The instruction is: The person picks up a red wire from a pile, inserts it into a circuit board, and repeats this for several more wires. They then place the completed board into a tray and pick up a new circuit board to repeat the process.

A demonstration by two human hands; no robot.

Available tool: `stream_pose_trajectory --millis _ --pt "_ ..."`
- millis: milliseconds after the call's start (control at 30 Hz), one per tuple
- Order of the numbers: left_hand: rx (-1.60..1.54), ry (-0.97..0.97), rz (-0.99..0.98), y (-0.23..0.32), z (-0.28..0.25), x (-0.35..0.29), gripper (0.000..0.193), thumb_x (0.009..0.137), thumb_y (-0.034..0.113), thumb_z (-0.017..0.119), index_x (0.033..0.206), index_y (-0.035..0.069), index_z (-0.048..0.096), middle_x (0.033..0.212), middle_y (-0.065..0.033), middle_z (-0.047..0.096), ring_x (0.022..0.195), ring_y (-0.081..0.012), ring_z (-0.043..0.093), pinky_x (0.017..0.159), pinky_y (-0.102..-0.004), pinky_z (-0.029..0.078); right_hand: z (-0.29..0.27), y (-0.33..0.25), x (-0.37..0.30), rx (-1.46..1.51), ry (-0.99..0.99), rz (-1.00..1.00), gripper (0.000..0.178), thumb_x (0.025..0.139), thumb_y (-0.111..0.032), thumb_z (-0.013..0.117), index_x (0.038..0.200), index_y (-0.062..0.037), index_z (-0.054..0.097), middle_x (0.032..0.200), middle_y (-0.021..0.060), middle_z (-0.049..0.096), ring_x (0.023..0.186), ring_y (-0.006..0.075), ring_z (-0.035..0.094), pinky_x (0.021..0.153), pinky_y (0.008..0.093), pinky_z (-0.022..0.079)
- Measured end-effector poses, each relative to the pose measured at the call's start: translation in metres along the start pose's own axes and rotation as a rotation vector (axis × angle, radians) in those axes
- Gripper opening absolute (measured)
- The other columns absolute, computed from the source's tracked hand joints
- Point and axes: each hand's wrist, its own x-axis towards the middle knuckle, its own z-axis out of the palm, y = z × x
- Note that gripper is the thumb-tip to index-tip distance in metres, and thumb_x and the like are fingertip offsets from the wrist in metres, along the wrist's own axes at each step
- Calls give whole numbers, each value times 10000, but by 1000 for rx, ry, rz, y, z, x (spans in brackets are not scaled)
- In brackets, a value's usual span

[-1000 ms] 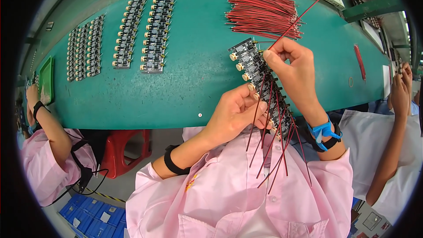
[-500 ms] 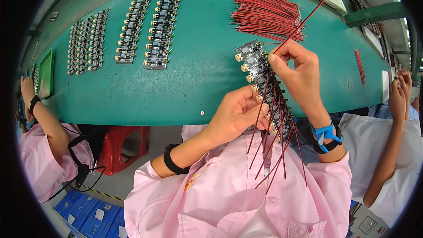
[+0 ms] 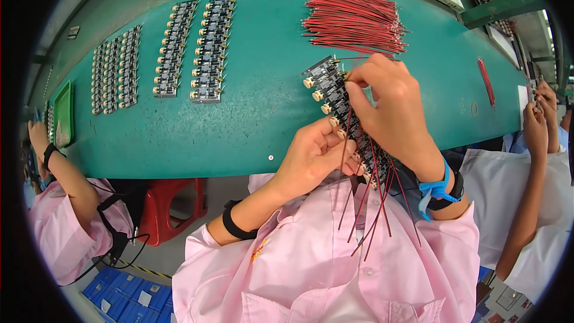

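Note:
Tilted above the table's near edge is a strip of small black circuit boards (image 3: 324,73), with round cream-coloured parts along its left side. My left hand (image 3: 314,154) is closed on this strip at its left edge, thumb and fingers around the middle. Several thin red wires (image 3: 386,221) hang from the strip's lower part toward my pink shirt. At the strip's upper right edge, my right hand (image 3: 388,93) pinches the red wire seen in it earlier; the hand now hides most of that wire. Another red wire (image 3: 353,58) lies across the strip's top end.
A large bundle of red wires (image 3: 353,21) lies beyond my hands on the green table (image 3: 263,84). Board strips (image 3: 212,51) stand in rows at left, near a green tray (image 3: 72,113). A smaller wire bundle (image 3: 487,82) lies at right. Co-workers' hands (image 3: 39,137) are at both sides.
The wire in my right hand no longer sticks up toward the far right. My right hand has turned over and moved slightly left against the strip. The left hand keeps its grip.

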Motion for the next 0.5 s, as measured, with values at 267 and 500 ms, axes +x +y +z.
stream_pose_trajectory --millis 267,500 --pt "-6 110 -78 8 -3 0 67 801 62 421 796 0 397 699 -115 537 611 -181 569 539 -240 467 4 22 8 363 -51 60 84 677 -28 511 743 15 538 669 90 523 546 212 484 511 310 390" --pt "-81 140 0 16 -12 -1 124 792 47 422 886 -34 413 712 -145 546 616 -213 580 534 -255 480 -9 105 39 -66 -119 133 103 700 -63 491 758 9 537 690 133 535 637 283 523 562 358 413"
